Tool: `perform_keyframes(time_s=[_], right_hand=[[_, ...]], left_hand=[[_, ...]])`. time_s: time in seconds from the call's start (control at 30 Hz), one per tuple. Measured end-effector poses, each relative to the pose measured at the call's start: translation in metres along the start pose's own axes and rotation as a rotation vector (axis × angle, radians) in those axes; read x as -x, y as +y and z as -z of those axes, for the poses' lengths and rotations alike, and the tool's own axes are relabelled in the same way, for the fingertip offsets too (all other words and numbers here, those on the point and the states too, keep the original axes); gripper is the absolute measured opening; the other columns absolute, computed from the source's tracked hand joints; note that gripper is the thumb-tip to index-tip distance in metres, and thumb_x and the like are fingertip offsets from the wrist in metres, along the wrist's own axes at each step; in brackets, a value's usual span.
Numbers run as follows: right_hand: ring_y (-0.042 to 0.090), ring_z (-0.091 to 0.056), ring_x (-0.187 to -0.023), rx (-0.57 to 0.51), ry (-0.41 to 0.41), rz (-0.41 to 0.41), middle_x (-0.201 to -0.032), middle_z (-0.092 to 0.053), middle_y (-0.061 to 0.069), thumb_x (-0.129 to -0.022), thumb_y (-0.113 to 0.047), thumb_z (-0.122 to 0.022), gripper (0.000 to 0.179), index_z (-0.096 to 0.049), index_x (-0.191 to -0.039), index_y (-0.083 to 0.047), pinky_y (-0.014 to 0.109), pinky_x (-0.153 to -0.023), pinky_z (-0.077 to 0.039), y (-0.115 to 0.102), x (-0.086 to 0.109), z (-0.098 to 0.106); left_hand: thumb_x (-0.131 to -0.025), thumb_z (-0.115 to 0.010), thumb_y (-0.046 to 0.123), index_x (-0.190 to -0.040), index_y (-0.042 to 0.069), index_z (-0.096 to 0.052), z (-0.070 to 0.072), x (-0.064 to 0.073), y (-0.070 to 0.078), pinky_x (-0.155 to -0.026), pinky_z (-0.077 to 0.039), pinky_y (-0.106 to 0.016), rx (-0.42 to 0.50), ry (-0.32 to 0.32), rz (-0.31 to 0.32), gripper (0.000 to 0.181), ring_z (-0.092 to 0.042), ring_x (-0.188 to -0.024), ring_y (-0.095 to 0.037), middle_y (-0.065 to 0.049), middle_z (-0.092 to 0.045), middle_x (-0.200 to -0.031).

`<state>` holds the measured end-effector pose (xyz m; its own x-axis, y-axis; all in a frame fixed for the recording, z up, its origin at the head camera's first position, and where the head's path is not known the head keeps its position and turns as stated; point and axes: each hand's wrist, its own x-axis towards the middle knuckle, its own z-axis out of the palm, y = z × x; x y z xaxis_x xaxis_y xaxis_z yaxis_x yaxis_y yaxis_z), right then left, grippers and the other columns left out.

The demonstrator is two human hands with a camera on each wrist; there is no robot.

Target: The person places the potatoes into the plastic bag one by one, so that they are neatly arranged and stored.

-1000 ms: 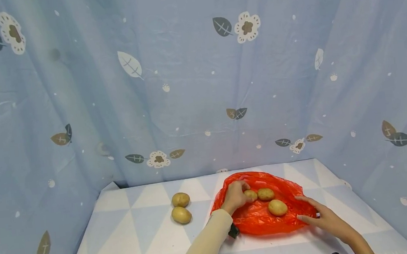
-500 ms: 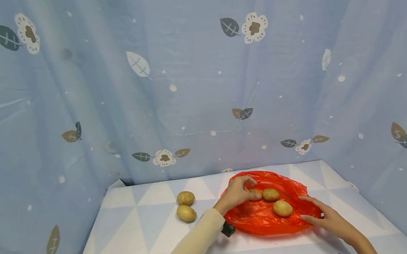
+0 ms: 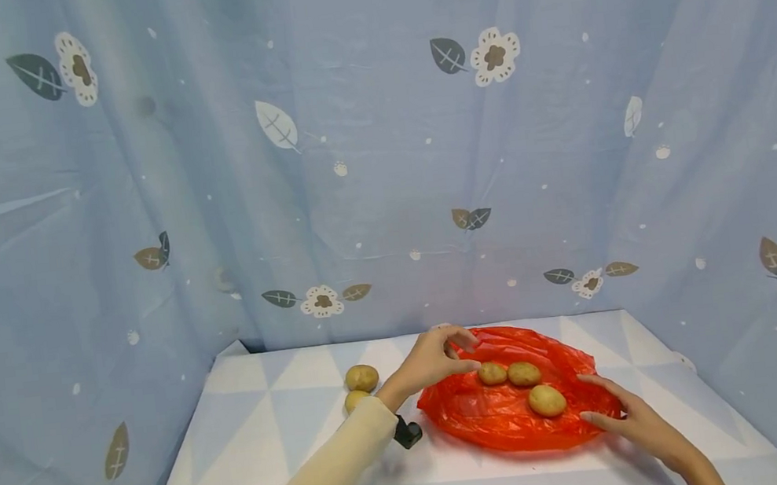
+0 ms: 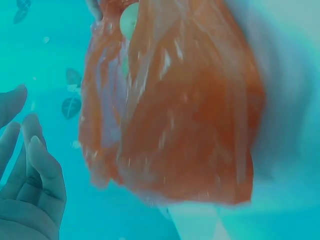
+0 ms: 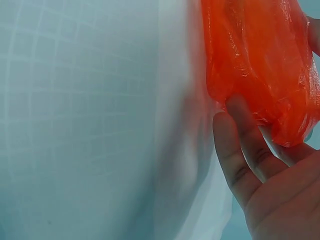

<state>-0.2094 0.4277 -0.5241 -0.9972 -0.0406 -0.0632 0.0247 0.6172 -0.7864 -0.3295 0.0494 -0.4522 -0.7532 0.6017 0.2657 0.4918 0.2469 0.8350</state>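
A red plastic bag (image 3: 493, 429) lies on the table with its mouth spread, and inside it rest three potatoes (image 3: 547, 400). My left hand (image 3: 436, 357) hangs above the bag's left edge, fingers loosely curved, nothing in them. In the left wrist view that hand (image 4: 30, 185) is apart from the bag (image 4: 190, 135). At the bag's right end, my right hand (image 3: 634, 418) holds the rim between thumb and fingers. The right wrist view shows its fingers (image 5: 235, 155) against the plastic. Two more potatoes (image 3: 362, 378) sit left of the bag, the nearer partly hidden by my left arm.
The table (image 3: 240, 456) has a white and pale blue triangle-patterned cover. A blue curtain (image 3: 379, 156) with leaves and flowers hangs behind and at both sides. Dark wrist devices (image 3: 407, 432) are strapped to the arms.
My left hand has let go of the leftmost potato in the bag and drawn up and to the left. The right hand stays at the bag's right end. The head view has shifted slightly.
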Motion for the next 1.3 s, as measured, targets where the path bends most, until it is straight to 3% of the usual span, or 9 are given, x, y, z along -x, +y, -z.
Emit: perform_keyframes(time_s=[0.07, 0.3, 0.53, 0.67, 1.03, 1.3], right_hand=[[0.051, -0.031, -0.144, -0.008, 0.001, 0.000, -0.162, -0.030, 0.025, -0.097, -0.036, -0.073, 0.072, -0.038, -0.158, -0.020, 0.069, -0.106, -0.037, 0.000, -0.001, 0.000], [0.052, -0.026, -0.146, -0.037, -0.006, -0.046, -0.164, -0.025, 0.024, -0.097, -0.038, -0.072, 0.074, -0.035, -0.160, -0.021, 0.071, -0.107, -0.035, 0.002, -0.001, 0.001], [0.051, -0.030, -0.144, -0.019, 0.012, -0.053, -0.163, -0.027, 0.025, -0.098, -0.041, -0.070, 0.075, -0.035, -0.160, -0.021, 0.068, -0.105, -0.040, 0.005, 0.001, 0.001], [0.050, -0.032, -0.142, -0.016, 0.017, -0.047, -0.163, -0.028, 0.025, -0.098, -0.041, -0.071, 0.075, -0.035, -0.160, -0.020, 0.067, -0.105, -0.040, 0.005, 0.001, 0.000], [0.052, -0.031, -0.143, 0.005, 0.012, -0.042, -0.163, -0.026, 0.026, -0.098, -0.040, -0.070, 0.075, -0.034, -0.160, -0.018, 0.067, -0.105, -0.040, 0.002, 0.002, 0.000], [0.050, -0.035, -0.141, 0.007, 0.012, -0.031, -0.162, -0.027, 0.027, -0.097, -0.038, -0.071, 0.075, -0.035, -0.159, -0.016, 0.061, -0.104, -0.045, -0.001, 0.004, 0.000]], left_hand=[[-0.087, -0.085, 0.021, -0.113, 0.021, -0.072, 0.009, 0.005, 0.000, -0.071, -0.054, -0.025, -0.013, 0.003, -0.001, 0.029, -0.061, -0.078, -0.014, 0.002, -0.070, -0.108], [-0.087, -0.085, 0.020, -0.116, 0.018, -0.071, 0.040, 0.025, -0.002, -0.065, -0.053, -0.026, -0.026, 0.012, -0.042, 0.032, -0.064, -0.076, -0.018, -0.010, -0.072, -0.109], [-0.087, -0.086, 0.021, -0.114, 0.020, -0.071, 0.070, 0.049, -0.006, -0.062, -0.053, -0.028, -0.067, 0.008, -0.024, 0.031, -0.065, -0.076, -0.018, 0.006, -0.070, -0.102], [-0.087, -0.085, 0.023, -0.114, 0.022, -0.071, 0.084, 0.061, -0.010, -0.062, -0.053, -0.030, -0.094, -0.002, -0.007, 0.030, -0.065, -0.076, -0.019, 0.007, -0.069, -0.103], [-0.087, -0.085, 0.026, -0.115, 0.022, -0.070, 0.107, 0.089, -0.026, -0.069, -0.055, -0.031, -0.145, 0.005, 0.039, 0.031, -0.065, -0.078, -0.019, 0.005, -0.070, -0.105], [-0.085, -0.085, 0.015, -0.114, 0.013, -0.071, 0.117, 0.109, -0.041, -0.072, -0.054, -0.029, -0.165, 0.020, 0.042, 0.032, -0.063, -0.079, -0.019, -0.011, -0.072, -0.108]])
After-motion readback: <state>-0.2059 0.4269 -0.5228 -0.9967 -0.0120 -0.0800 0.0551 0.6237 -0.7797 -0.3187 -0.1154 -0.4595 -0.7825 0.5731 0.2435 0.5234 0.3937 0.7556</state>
